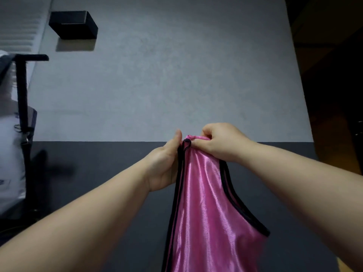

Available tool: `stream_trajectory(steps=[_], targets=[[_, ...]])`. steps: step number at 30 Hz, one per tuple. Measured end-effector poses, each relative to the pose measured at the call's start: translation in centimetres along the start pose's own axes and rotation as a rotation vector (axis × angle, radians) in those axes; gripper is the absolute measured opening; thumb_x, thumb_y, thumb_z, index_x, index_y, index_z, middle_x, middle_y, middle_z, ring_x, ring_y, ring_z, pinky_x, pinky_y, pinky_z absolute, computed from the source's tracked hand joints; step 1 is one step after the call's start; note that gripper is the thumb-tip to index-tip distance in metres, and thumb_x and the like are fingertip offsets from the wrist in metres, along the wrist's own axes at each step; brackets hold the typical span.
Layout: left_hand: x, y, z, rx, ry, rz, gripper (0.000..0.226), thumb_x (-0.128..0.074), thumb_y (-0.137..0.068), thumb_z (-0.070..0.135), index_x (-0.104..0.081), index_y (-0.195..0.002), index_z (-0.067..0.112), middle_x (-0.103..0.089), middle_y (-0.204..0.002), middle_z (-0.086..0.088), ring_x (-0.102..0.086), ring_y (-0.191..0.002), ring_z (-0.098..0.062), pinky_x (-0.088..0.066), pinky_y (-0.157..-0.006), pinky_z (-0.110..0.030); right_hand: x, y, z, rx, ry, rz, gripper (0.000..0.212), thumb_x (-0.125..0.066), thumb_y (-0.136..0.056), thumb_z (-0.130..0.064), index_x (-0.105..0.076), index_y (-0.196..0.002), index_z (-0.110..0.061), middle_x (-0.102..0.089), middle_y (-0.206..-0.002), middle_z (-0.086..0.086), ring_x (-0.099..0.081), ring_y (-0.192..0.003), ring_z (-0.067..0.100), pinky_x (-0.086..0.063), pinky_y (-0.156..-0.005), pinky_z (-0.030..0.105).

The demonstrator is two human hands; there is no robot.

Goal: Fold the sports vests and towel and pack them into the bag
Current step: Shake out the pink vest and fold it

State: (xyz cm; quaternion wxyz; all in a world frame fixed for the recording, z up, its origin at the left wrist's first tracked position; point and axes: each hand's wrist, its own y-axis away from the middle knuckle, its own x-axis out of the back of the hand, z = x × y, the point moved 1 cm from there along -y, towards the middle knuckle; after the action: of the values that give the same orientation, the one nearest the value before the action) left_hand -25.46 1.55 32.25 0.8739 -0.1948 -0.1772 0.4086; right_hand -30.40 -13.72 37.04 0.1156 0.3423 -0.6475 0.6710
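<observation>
Both hands — left hand (166, 165), right hand (220, 143) — pinch the pink vest (206, 209) aloft.

Shiny pink vest (204, 203) w/ black trim; black box (73, 24); grey wall (176, 75); dark grey tabletop (110, 161).

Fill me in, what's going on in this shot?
A person is holding up a pink sports vest with black trim, using both hands. The right hand pinches the bunched top of the vest, and the left hand grips the black-trimmed edge right beside it. The rest of the vest hangs down, not yet folded. The bag with its black strap sits at the left edge of the view, and a black box rests on the grey table.
</observation>
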Motion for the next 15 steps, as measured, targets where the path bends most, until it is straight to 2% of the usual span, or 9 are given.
stream_trajectory(steps=[2,3,4,6,7,11,15], targets=[[0.1,0.1,-0.2,-0.038,-0.025,-0.098,0.067,-0.062,-0.069,0.074,-0.071,-0.115,0.026,-0.070,-0.114,-0.002,-0.067,-0.103,-0.015,-0.053,-0.093,-0.032,0.3,-0.2,-0.3,0.012,0.036,-0.011,0.046,-0.059,-0.084,-0.062,-0.050,-0.068,-0.020,-0.055,-0.069,-0.004,-0.050,-0.066,0.013,-0.034,-0.054,0.030],[0.2,0.0,-0.4,-0.052,-0.030,-0.127,0.063,-0.077,-0.067,0.061,-0.070,-0.117,0.024,-0.070,-0.111,-0.001,-0.067,-0.100,-0.014,-0.054,-0.090,-0.030,0.5,-0.3,-0.4,0.018,0.055,-0.017,0.045,-0.061,-0.082,-0.062,-0.051,-0.069,-0.020,-0.055,-0.069,-0.005,-0.050,-0.067,0.013,-0.035,-0.054,0.029],[0.3,-0.2,-0.6,-0.061,-0.026,-0.118,0.054,-0.082,-0.071,0.044,-0.069,-0.118,0.020,-0.070,-0.108,-0.001,-0.068,-0.095,-0.014,-0.055,-0.086,-0.028,0.6,-0.4,-0.6,0.021,0.067,-0.025,0.044,-0.064,-0.081,-0.061,-0.051,-0.068,-0.020,-0.055,-0.069,-0.005,-0.050,-0.066,0.012,-0.035,-0.054,0.029],[0.6,-0.5,-0.8,-0.075,0.001,-0.023,0.042,-0.076,-0.079,0.021,-0.067,-0.119,0.013,-0.070,-0.107,-0.005,-0.067,-0.091,-0.014,-0.054,-0.083,-0.026,1.0,-0.5,-0.7,0.024,0.071,-0.044,0.044,-0.069,-0.077,-0.059,-0.050,-0.067,-0.020,-0.053,-0.068,-0.007,-0.049,-0.065,0.011,-0.034,-0.054,0.029],[0.7,-0.7,-0.8,-0.076,0.020,0.004,0.043,-0.073,-0.079,0.018,-0.065,-0.121,0.009,-0.069,-0.108,-0.007,-0.067,-0.091,-0.016,-0.054,-0.083,-0.026,1.2,-0.5,-0.7,0.027,0.074,-0.055,0.044,-0.071,-0.077,-0.057,-0.050,-0.067,-0.020,-0.052,-0.067,-0.007,-0.048,-0.065,0.011,-0.034,-0.054,0.028],[1.1,-0.7,-0.9,-0.084,0.118,-0.005,0.049,-0.070,-0.082,0.010,-0.059,-0.129,0.001,-0.066,-0.107,-0.010,-0.066,-0.083,-0.014,-0.056,-0.078,-0.024,2.0,-0.4,0.0,0.028,-0.023,-0.132,0.035,-0.081,-0.071,-0.046,-0.060,-0.072,-0.018,-0.058,-0.068,-0.007,-0.050,-0.064,0.008,-0.038,-0.059,0.026],[0.8,-0.6,-0.9,-0.089,0.186,0.024,0.035,-0.056,-0.091,0.011,-0.059,-0.124,-0.001,-0.069,-0.095,-0.007,-0.067,-0.071,-0.012,-0.058,-0.068,-0.022,2.5,-0.1,1.0,0.012,-0.197,-0.184,0.030,-0.086,-0.068,-0.038,-0.070,-0.079,-0.015,-0.068,-0.076,-0.003,-0.057,-0.068,0.008,-0.044,-0.067,0.027]])
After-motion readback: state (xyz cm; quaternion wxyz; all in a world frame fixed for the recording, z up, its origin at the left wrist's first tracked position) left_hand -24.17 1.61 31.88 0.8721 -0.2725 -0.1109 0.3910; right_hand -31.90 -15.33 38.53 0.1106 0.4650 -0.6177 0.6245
